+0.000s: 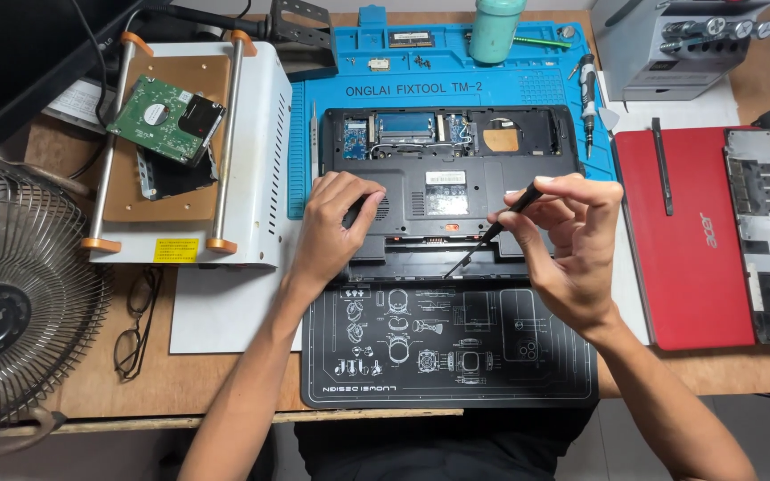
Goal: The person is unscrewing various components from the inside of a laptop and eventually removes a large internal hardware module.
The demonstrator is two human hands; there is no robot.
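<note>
The left hand (336, 223) is lying palm down on the near left corner of the laptop (449, 191), fingers curled and pressing on its black underside, holding nothing. The right hand (572, 240) is hovering above the near right part, wrist bent, thumb and fingers pinching a thin screwdriver (492, 230) that is slanting down-left, its tip at the laptop's near edge. The opened laptop is lying upside down across a blue mat (314, 134) and a black mat (447, 347) on the surface.

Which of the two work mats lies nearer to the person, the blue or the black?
The black mat, at the desk's near edge; the blue mat lies farther back.
</note>
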